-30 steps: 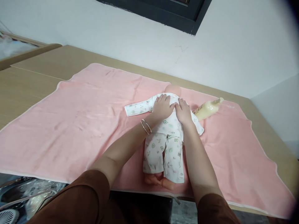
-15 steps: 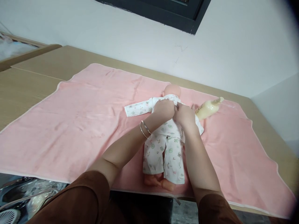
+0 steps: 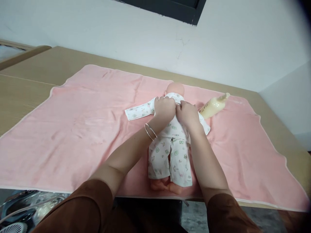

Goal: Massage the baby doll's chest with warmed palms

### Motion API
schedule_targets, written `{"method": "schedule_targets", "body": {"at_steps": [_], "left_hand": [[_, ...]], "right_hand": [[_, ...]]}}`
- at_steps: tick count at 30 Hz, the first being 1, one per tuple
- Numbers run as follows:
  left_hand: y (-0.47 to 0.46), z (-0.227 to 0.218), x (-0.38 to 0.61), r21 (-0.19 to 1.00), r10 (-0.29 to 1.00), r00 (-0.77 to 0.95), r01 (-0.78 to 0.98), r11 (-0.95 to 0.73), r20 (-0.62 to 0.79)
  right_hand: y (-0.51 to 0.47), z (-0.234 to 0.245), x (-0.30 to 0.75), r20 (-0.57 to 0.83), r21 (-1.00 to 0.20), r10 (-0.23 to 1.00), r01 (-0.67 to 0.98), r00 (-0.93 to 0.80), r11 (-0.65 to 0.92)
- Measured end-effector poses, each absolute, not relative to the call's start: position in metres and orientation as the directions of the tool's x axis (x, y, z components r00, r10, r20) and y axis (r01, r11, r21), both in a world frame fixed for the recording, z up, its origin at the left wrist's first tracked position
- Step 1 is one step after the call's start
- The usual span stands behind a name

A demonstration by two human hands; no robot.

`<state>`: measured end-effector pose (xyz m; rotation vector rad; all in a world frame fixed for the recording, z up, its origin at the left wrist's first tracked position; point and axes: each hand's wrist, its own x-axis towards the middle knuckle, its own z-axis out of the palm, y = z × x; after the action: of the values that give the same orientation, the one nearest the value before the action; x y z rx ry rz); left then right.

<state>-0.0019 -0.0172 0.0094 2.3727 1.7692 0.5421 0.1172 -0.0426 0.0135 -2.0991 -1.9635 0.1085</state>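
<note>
A baby doll (image 3: pixel 175 88) lies stretched out with its head away from me. It wears a white printed shirt (image 3: pixel 175 128) and matching trousers (image 3: pixel 181 160); bare feet stick out below the cuffs. On the upper middle of the shirt, my left hand (image 3: pixel 165 108) is closed with its fingers curled into the cloth. Close against it, my right hand (image 3: pixel 188 113) pinches the same cloth near the neckline. The fingertips and the fabric between them are mostly hidden. One sleeve extends flat to the left; the other lies beside a pale yellow pump bottle (image 3: pixel 212 107).
A pink blanket (image 3: pixel 92 129) spreads under the doll over a wooden table (image 3: pixel 68 60). A white wall (image 3: pixel 145 35) with a dark frame (image 3: pixel 179 12) stands behind. At lower left, below the table edge, are plastic-wrapped items (image 3: pixel 36 207).
My hands stay together on the doll's shirt, with the fingers shifting slightly on the cloth and the knuckles a little further apart. The camera view has shifted slightly.
</note>
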Motion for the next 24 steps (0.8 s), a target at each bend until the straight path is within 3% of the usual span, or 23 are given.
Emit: {"method": "schedule_targets", "body": {"at_steps": [3, 6, 11, 16, 20, 24], "left_hand": [[-0.017, 0.002, 0.002, 0.338, 0.948, 0.193, 0.901, -0.273, 0.252], [-0.008, -0.008, 0.001, 0.416, 0.962, 0.149, 0.878, -0.236, 0.231], [-0.001, -0.008, -0.003, 0.412, 0.945, 0.237, 0.856, -0.314, 0.227], [-0.010, -0.005, 0.002, 0.283, 0.888, 0.342, 0.858, -0.429, 0.309], [-0.015, -0.005, 0.004, 0.274, 0.886, 0.346, 0.860, -0.432, 0.310], [-0.012, -0.009, 0.002, 0.344, 0.925, 0.250, 0.874, -0.343, 0.287]], "right_hand": [[-0.043, 0.016, 0.120, 0.100, -0.242, 0.992, 0.969, 0.072, -0.046], [-0.033, 0.005, 0.136, 0.077, -0.316, 0.996, 0.948, 0.054, -0.027], [-0.022, -0.010, 0.151, 0.070, -0.397, 0.996, 0.918, 0.057, -0.025], [-0.037, 0.009, 0.130, 0.115, -0.315, 0.991, 0.949, 0.065, -0.025], [-0.047, 0.022, 0.117, 0.136, -0.203, 0.986, 0.977, 0.097, -0.068], [-0.039, 0.008, 0.124, 0.142, -0.307, 0.985, 0.950, 0.102, -0.054]]}}
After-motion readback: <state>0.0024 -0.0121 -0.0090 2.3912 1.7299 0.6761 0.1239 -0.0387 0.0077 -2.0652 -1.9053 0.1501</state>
